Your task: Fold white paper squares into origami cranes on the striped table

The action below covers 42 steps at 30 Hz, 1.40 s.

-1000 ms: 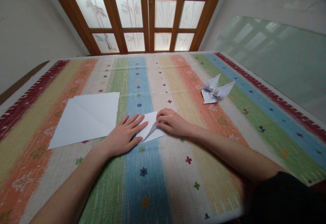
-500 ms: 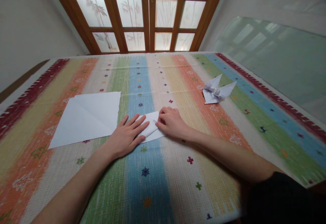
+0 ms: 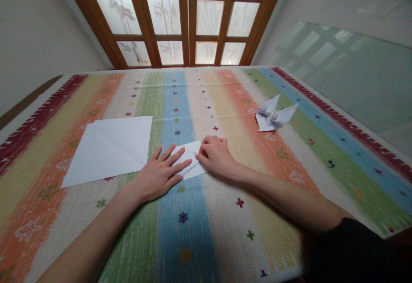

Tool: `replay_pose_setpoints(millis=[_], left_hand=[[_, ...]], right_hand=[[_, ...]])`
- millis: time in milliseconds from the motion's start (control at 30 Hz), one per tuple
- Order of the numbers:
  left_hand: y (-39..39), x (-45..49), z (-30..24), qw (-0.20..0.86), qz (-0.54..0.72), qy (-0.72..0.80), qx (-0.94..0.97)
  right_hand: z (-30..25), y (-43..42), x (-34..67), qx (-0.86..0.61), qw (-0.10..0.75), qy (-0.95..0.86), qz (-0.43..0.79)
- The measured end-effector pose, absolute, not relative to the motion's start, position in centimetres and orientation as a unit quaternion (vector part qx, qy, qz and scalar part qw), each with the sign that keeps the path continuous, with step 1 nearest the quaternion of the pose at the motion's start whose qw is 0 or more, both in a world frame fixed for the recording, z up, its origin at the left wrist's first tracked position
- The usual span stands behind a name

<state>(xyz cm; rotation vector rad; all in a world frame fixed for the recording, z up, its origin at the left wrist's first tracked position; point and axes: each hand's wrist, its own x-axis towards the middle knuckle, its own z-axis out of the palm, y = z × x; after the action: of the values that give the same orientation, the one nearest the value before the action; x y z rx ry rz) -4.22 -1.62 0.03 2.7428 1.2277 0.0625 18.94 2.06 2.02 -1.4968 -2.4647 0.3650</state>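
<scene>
Resting palm down with fingers spread wide, my left hand (image 3: 159, 173) lies over the left part of a small folded paper (image 3: 192, 148), just below the centre of the frame. From my remote seat I see my right hand (image 3: 217, 154) curled at the paper's right end, thumb and fingertips pinched together on it. Larger white paper (image 3: 109, 148) lies left of centre; a folded paper bird (image 3: 270, 115) sits right of centre, all on a striped tablecloth (image 3: 199, 231).

The left hand (image 3: 160, 175) hides the left of the folded paper (image 3: 194, 172), the right hand (image 3: 218, 155) its right edge. Beyond the paper, the doors (image 3: 186, 28) are cut off above; right of it, a sleeve (image 3: 354, 253) is too, below.
</scene>
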Motion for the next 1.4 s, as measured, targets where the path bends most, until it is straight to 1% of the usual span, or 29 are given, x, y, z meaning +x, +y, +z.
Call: replay_pose_setpoints(millis=[200, 367, 533, 667, 933, 1167, 1400], left_hand=[[-1.7, -4.0, 0.2, 0.085, 0.028, 0.427, 0.900], [-1.7, -3.9, 0.2, 0.110, 0.061, 0.446, 0.886], [-2.3, -3.7, 0.0, 0.091, 0.103, 0.399, 0.907], [-3.7, -3.5, -0.1, 0.068, 0.089, 0.356, 0.928], [-4.7, -3.4, 0.1, 0.055, 0.038, 0.351, 0.934], [-5.6, -4.2, -0.5, 0.057, 0.032, 0.349, 0.935], [-7.2, -5.3, -0.9, 0.064, 0.063, 0.338, 0.937]], right_hand=[[1.8, 2.1, 18.8, -0.517, 0.132, -0.836, 0.128], [1.6, 2.1, 18.8, -0.522, 0.136, -0.833, 0.124], [1.5, 1.7, 18.7, -0.524, 0.137, -0.833, 0.111], [1.3, 1.6, 18.7, -0.519, 0.150, -0.836, 0.100], [1.1, 1.5, 18.7, -0.516, 0.155, -0.838, 0.087], [1.2, 1.3, 18.7, -0.525, 0.138, -0.835, 0.085], [0.8, 1.0, 18.4, -0.524, 0.119, -0.843, 0.031]])
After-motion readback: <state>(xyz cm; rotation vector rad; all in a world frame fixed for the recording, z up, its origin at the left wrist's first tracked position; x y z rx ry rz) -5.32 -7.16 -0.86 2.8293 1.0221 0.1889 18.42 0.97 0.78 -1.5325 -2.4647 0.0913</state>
